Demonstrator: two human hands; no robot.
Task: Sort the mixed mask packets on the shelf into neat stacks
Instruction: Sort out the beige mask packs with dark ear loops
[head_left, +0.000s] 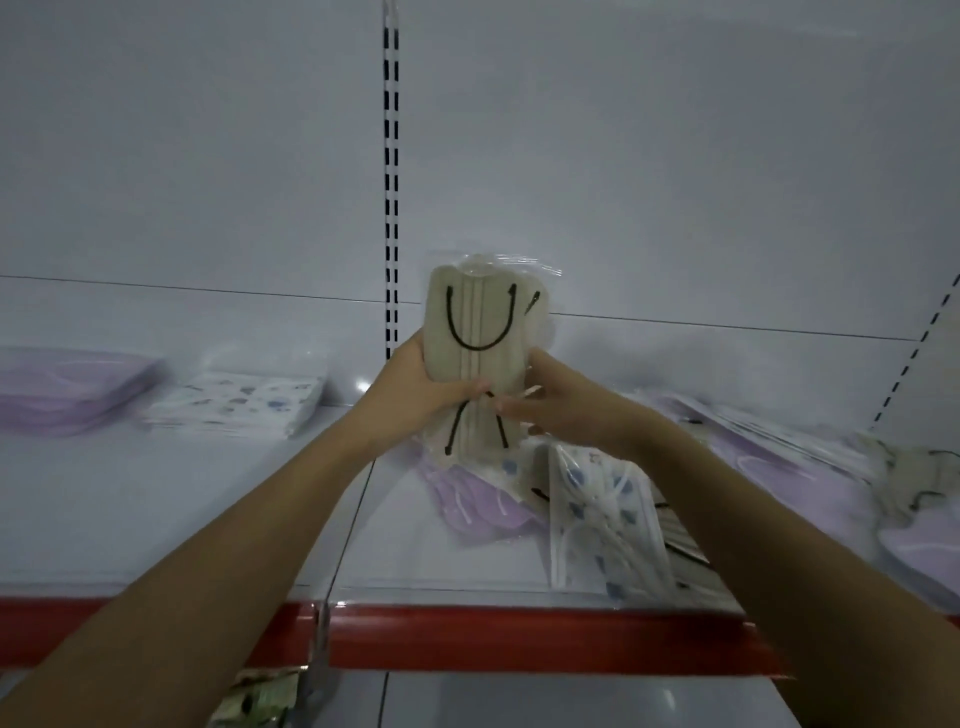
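I hold a bundle of cream mask packets with black ear loops (480, 332) upright above the white shelf (156, 519). My left hand (423, 387) grips its left side, thumb across the front. My right hand (553, 402) grips its right side. Below the bundle lies a mixed heap: a purple packet (470, 506) and a white packet with blue print (605, 519). On the shelf's left a purple stack (67, 387) and a white printed stack (239, 402) sit side by side.
More purple and cream packets (810, 457) are strewn at the right. A red strip (519, 642) runs along the shelf's front edge. A slotted upright (391, 182) divides the white back panel. Some printed packets (260, 699) show on the lower level.
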